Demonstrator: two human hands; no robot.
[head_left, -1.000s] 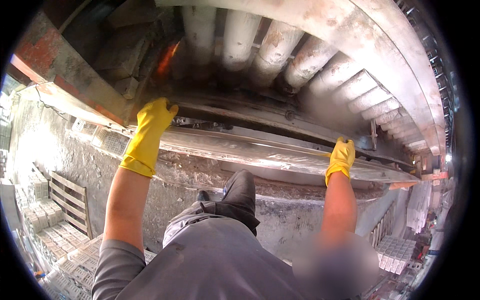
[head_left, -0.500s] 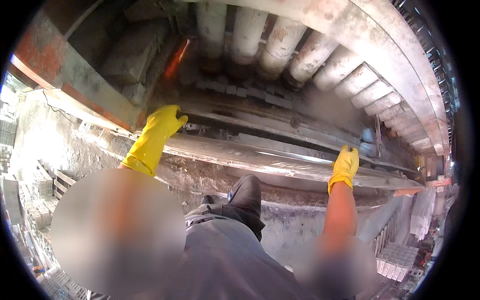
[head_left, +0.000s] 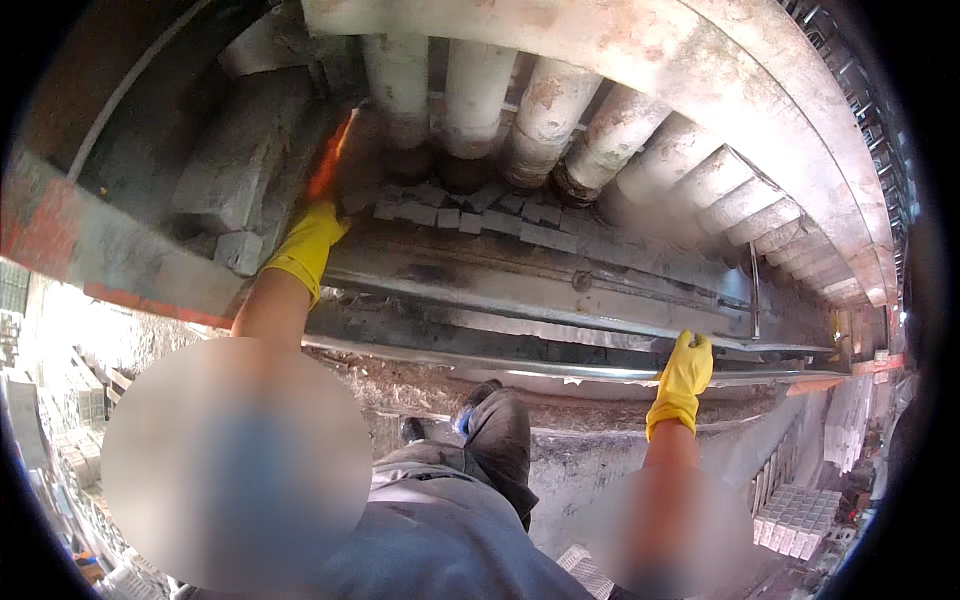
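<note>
My left hand (head_left: 312,248), in a yellow rubber glove, reaches to the left end of a long metal trough-like bed (head_left: 460,285). Its fingers are curled beside an orange-red glow (head_left: 328,165); what they hold, if anything, is hidden. My right hand (head_left: 682,378), gloved the same, is closed at the right part of the bed's near side. Its curled fingertips meet the lower edge of the grey board, and the hand crosses in front of a shiny metal rail (head_left: 520,368). I cannot make out what lies inside its fingers.
Thick pale rollers (head_left: 555,115) line the far side under a curved dusty frame (head_left: 640,50). Small grey blocks (head_left: 470,222) lie in a row below them. A thin upright rod (head_left: 755,290) stands at the right. Stacked pale blocks (head_left: 797,520) sit at lower right.
My left hand has moved farther forward and left, closer to the glow, and its fingers have curled. My right hand sits lower in the picture. The near rail and dark gap look different; the view has shifted.
</note>
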